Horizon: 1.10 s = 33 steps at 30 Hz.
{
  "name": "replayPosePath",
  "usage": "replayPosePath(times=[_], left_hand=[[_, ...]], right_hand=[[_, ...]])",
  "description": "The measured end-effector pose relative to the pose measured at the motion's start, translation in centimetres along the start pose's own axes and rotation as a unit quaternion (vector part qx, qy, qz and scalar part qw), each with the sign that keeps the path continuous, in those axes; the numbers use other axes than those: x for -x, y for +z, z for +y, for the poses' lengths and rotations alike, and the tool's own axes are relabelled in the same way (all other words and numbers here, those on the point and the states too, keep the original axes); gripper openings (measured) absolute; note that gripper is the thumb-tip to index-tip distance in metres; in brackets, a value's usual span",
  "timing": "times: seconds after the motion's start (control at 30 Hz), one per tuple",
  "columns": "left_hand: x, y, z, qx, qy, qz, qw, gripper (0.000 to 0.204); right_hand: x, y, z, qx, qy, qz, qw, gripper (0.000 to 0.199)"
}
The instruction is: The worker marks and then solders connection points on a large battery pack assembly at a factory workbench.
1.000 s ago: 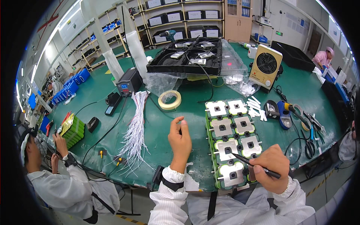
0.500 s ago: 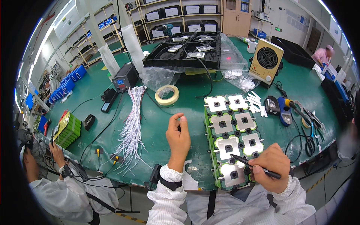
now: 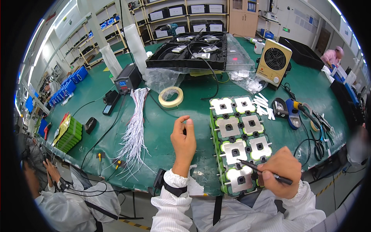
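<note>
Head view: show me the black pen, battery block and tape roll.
Black pen point(image 3: 249, 165): head view, front of its barrel.
Battery block point(image 3: 240, 144): head view, middle of its top.
Tape roll point(image 3: 171, 104): head view, near side of its ring.

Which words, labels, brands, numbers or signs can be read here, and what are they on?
White labels on black bins: too small to read.
Lit display on the dark box: too blurred.
Markings on the beige fan unit: too small.
Green sign and sheets on the wall: too small.
Pen in the right hand: none legible.

The pen is black, the plates silver.
</note>
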<state>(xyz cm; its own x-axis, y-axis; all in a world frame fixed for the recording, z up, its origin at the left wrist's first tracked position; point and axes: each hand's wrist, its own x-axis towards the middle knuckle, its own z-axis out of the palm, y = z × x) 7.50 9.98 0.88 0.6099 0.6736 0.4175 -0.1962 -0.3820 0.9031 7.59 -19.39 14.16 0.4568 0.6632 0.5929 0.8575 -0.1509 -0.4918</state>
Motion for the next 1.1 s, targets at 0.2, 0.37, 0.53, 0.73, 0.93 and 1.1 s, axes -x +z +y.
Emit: replayPosePath(times=[0.2,0.37,0.53,0.73,0.93,1.1], left_hand=[[-0.1,0.0,0.1,-0.025,-0.001,0.001,1.000,0.022],[-0.2,0.1,-0.1,-0.026,0.003,0.008,1.000,0.023],[-0.1,0.1,-0.4,-0.034,0.011,0.006,0.999,0.023],[-0.1,0.2,-0.5,-0.023,0.006,0.005,1.000,0.024],[-0.1,0.2,-0.6,-0.026,0.003,0.003,1.000,0.024],[0.0,0.3,-0.6,-0.031,-0.009,0.002,0.999,0.024]], right_hand=[[-2.9,-0.5,2.7,0.028,0.007,0.028,0.999,0.011],[-4.1,0.7,4.1,0.013,-0.002,0.009,1.000,0.011],[-4.3,1.5,4.3,0.005,-0.002,0.007,1.000,0.012],[-4.2,1.5,4.5,0.002,0.004,0.001,1.000,0.010],[-4.2,1.7,4.7,-0.009,0.014,0.016,1.000,0.009],[-5.4,1.4,5.8,-0.007,0.042,0.056,0.998,0.010]])
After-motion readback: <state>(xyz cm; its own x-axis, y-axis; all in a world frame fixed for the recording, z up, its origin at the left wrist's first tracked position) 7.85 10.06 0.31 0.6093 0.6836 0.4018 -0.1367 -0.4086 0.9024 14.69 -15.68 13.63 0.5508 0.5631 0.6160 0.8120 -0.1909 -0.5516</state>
